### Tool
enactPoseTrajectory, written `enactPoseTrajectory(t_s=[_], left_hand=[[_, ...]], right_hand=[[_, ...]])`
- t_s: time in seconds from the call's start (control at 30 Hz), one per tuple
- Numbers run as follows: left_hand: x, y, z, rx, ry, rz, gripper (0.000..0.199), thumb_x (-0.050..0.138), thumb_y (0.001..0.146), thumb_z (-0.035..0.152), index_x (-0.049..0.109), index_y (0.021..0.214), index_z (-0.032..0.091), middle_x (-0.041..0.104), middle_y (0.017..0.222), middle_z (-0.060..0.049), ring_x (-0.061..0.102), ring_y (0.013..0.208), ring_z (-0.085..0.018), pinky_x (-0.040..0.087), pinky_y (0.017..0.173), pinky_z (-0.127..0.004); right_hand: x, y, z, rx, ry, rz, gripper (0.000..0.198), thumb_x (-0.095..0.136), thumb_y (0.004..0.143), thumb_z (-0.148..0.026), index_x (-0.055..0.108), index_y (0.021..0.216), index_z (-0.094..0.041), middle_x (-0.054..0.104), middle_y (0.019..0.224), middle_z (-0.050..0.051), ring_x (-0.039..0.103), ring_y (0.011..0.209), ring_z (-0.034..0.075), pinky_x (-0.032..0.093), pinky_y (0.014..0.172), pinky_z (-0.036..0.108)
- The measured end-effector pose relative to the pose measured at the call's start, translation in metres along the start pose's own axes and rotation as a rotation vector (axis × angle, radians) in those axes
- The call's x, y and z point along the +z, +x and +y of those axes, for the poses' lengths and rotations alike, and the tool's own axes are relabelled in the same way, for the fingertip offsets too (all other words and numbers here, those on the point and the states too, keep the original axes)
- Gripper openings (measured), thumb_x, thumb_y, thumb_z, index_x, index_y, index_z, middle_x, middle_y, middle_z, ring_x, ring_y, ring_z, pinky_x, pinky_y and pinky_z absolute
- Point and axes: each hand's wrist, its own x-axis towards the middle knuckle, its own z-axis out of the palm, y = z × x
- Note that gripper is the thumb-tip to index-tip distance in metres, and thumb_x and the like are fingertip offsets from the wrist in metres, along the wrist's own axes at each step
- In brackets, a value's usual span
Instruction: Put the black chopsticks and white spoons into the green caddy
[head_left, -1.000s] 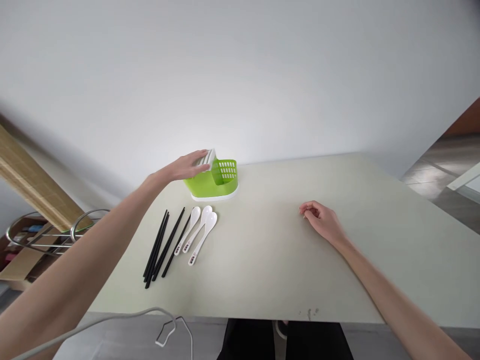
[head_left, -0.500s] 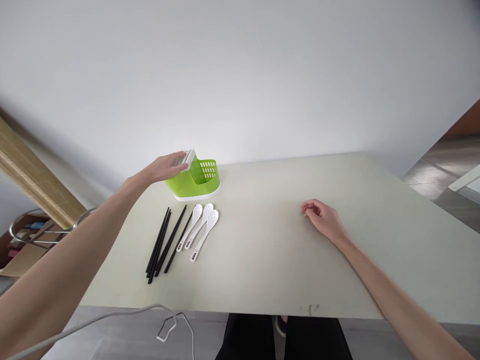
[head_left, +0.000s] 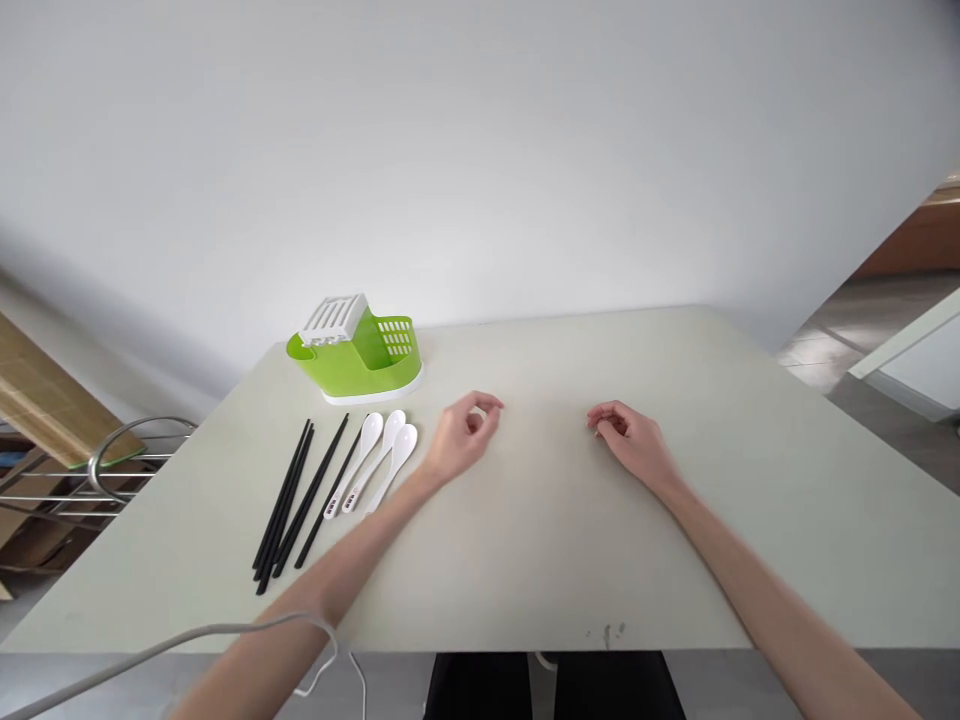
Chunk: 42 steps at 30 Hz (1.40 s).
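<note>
Idle step: left hand [head_left: 466, 435] and right hand [head_left: 634, 442] half-curled, palms partly hidden, seemingly empty.
White spoons [head_left: 404, 447] lay at the left's nine o'clock, green caddy [head_left: 337, 370] at ten; grasping called for opening wider.

The left hand [head_left: 457, 445] and right hand [head_left: 634, 445] were bare, as were the slim forearms [head_left: 724, 555]. The trousers [head_left: 480, 688] were plain black. A thin, pale grey cable [head_left: 217, 629], loosely curved, crossed before the left forearm.
</note>
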Motion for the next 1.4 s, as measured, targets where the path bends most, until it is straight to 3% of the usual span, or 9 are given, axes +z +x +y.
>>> enactPoseTrajectory(t_s=[0.07, 0.17, 0.33, 0.5, 0.7, 0.93, 1.4], left_hand=[[0.023, -0.004, -0.004, -0.082, -0.113, -0.053, 0.028, 0.057, 0.096, 0.045, 0.067, 0.101, 0.020, 0.065, 0.089, 0.000, 0.041, 0.050, -0.006, 0.030, 0.047, -0.024], [0.035, -0.006, -0.010, -0.161, -0.206, -0.042, 0.030, 0.060, 0.093, 0.047, 0.069, 0.101, 0.019, 0.059, 0.081, 0.001, 0.040, 0.053, -0.008, 0.027, 0.048, -0.025], [0.026, -0.007, -0.018, -0.267, -0.297, 0.069, 0.031, 0.061, 0.093, 0.047, 0.069, 0.103, 0.019, 0.046, 0.064, 0.005, 0.039, 0.056, -0.011, 0.029, 0.052, -0.025], [0.021, -0.007, -0.017, -0.312, -0.291, 0.053, 0.033, 0.061, 0.093, 0.050, 0.070, 0.102, 0.019, 0.045, 0.063, 0.005, 0.037, 0.056, -0.011, 0.026, 0.052, -0.025], [0.020, -0.004, -0.016, -0.338, -0.262, 0.028, 0.035, 0.061, 0.094, 0.052, 0.070, 0.105, 0.019, 0.041, 0.061, 0.005, 0.035, 0.057, -0.011, 0.026, 0.053, -0.026], [0.020, -0.004, -0.017, -0.296, -0.215, 0.007, 0.041, 0.059, 0.096, 0.057, 0.070, 0.104, 0.019, 0.045, 0.063, 0.005, 0.038, 0.058, -0.012, 0.030, 0.054, -0.026], [0.020, -0.006, -0.015, -0.279, -0.212, 0.008, 0.041, 0.057, 0.096, 0.058, 0.070, 0.101, 0.020, 0.044, 0.063, 0.004, 0.037, 0.058, -0.013, 0.030, 0.054, -0.027]], right_hand=[[0.000, 0.000, -0.001, -0.003, 0.001, 0.001, 0.023, 0.051, 0.085, -0.028, 0.070, 0.098, -0.024, 0.078, 0.097, 0.004, 0.069, 0.081, 0.019, 0.051, 0.078, 0.033], [-0.001, 0.000, -0.005, 0.014, -0.001, 0.008, 0.023, 0.051, 0.086, -0.028, 0.070, 0.097, -0.024, 0.077, 0.097, 0.005, 0.068, 0.081, 0.019, 0.051, 0.077, 0.033], [-0.003, 0.000, -0.011, 0.045, 0.012, -0.009, 0.023, 0.051, 0.087, -0.029, 0.070, 0.098, -0.024, 0.077, 0.098, 0.005, 0.067, 0.081, 0.019, 0.049, 0.074, 0.032], [-0.002, 0.000, -0.014, 0.051, 0.007, -0.039, 0.022, 0.051, 0.088, -0.030, 0.070, 0.098, -0.025, 0.077, 0.099, 0.004, 0.065, 0.077, 0.019, 0.048, 0.071, 0.031], [-0.001, 0.003, -0.018, 0.071, 0.017, -0.040, 0.020, 0.051, 0.088, -0.030, 0.069, 0.095, -0.026, 0.077, 0.097, 0.004, 0.061, 0.070, 0.018, 0.048, 0.068, 0.031], [0.000, 0.004, -0.016, 0.088, 0.057, -0.040, 0.021, 0.050, 0.091, -0.033, 0.069, 0.096, -0.026, 0.077, 0.098, 0.005, 0.067, 0.076, 0.020, 0.050, 0.066, 0.031], [0.000, 0.003, -0.016, 0.100, 0.025, -0.087, 0.019, 0.052, 0.090, -0.033, 0.070, 0.096, -0.027, 0.076, 0.099, 0.004, 0.065, 0.073, 0.020, 0.050, 0.063, 0.031]])
